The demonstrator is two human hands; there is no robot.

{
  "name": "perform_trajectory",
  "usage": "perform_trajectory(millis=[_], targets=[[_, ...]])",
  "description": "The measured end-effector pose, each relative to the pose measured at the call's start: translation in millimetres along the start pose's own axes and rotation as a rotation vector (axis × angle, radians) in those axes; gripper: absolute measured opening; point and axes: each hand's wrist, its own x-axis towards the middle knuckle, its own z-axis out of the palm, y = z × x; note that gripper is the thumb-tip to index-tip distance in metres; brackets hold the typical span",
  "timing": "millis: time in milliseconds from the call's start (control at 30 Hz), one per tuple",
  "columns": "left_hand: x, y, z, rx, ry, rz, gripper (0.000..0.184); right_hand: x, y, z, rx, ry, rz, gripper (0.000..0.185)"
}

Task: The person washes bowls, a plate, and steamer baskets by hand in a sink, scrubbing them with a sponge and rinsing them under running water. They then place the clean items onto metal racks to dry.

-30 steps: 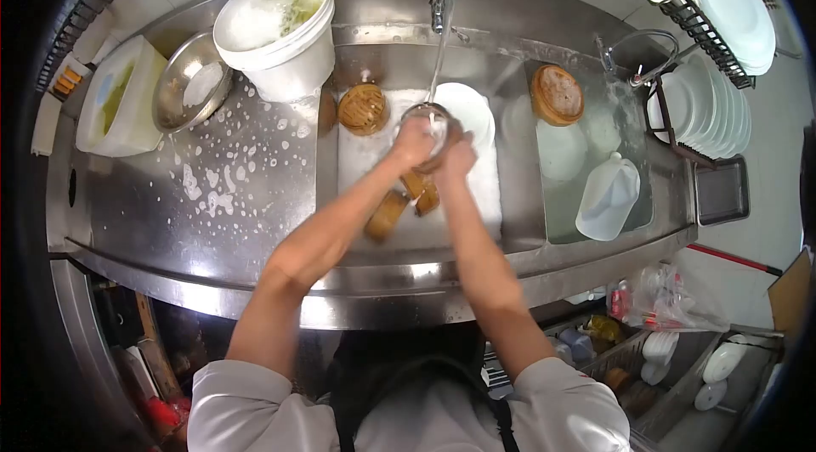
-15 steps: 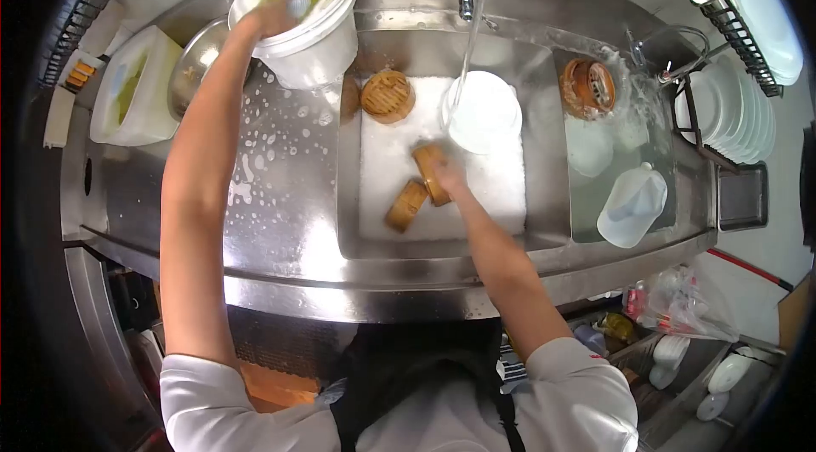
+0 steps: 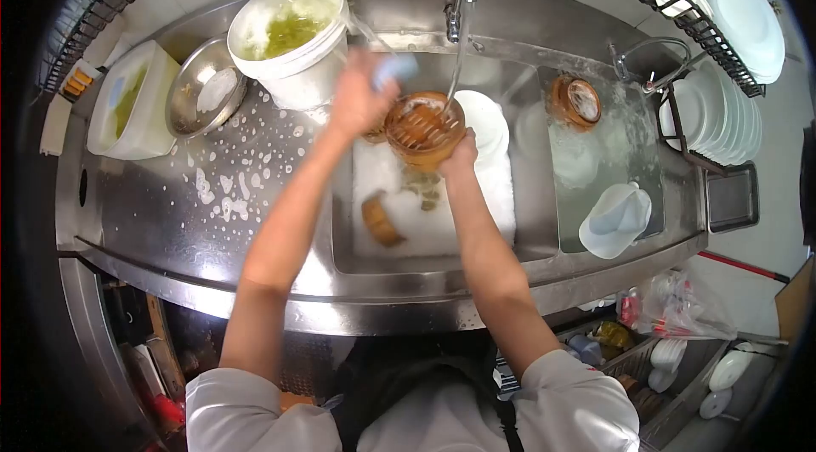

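My right hand [image 3: 460, 155] grips the rim of a round bamboo steamer basket [image 3: 425, 133], raised above the foamy sink with its slatted inside facing me. A stream from the tap [image 3: 463, 2] runs down at the basket's right side. My left hand [image 3: 364, 99], blurred by motion, holds a pale blue sponge [image 3: 395, 70] just up and left of the basket; liquid trails between the bucket and the sponge. Lower in the foam, a second bamboo steamer piece [image 3: 382, 221] lies tilted. Behind the raised basket, a white plate [image 3: 489, 121] is partly covered.
A white bucket [image 3: 302, 61] of yellow-green soapy liquid stands on the left counter. Beside it are a metal bowl [image 3: 200, 116] and a plastic tub [image 3: 106, 125]. The right basin holds another steamer [image 3: 576, 104] and a white jug [image 3: 616, 223]. Plates [image 3: 722, 121] stand racked at far right.
My left hand has come out of the bucket with the sponge and moved right to the sink. My right hand has lifted a steamer basket from the foam and turned its inside toward me.
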Motion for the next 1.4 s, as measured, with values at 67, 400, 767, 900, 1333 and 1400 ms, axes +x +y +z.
perform_trajectory(millis=[67,400,767,900,1333,1400], targets=[[-47,18,31,-0.092,-0.385,-0.211,0.039,-14,2,7,0.057,-0.137,0.019,0.052],[-85,28,63,0.054,-0.741,-0.042,0.021,-52,-24,10,-0.400,0.159,-0.185,0.054],[21,24,-22,-0.332,-0.169,-0.158,0.031,-25,-127,-33,0.403,-0.184,-0.303,0.039],[99,-62,-97,0.161,0.094,-0.100,0.043,56,-71,-85,0.077,-0.396,0.021,0.015],[96,-139,-95,0.220,-0.505,-0.293,0.044,67,112,-11,-2.350,-0.829,-1.087,0.023],[90,-103,-104,0.064,-0.114,-0.288,0.045,54,88,-10,-1.950,-0.433,-0.831,0.025]])
